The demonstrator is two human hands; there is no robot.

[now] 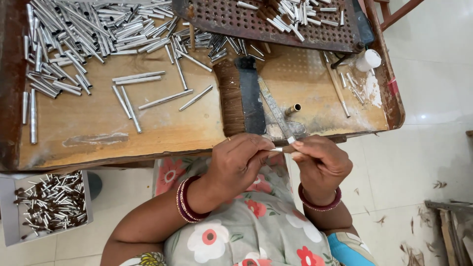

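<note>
Soft, even daylight fills the view, bright without harshness. The metal tubes (pixel 93 29) heaped on the bench (pixel 98 123) throw sharp white glints, and the pale floor tiles (pixel 428 98) at right carry a washed-out sheen. Shadows are short and faint, pooling under the bench edge. Focus holds well across the middle; straight edges bow slightly toward the corners.

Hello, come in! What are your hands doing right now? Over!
Left hand and right hand pinch one small metal tube. Brush lies just beyond. Nothing between.
</note>
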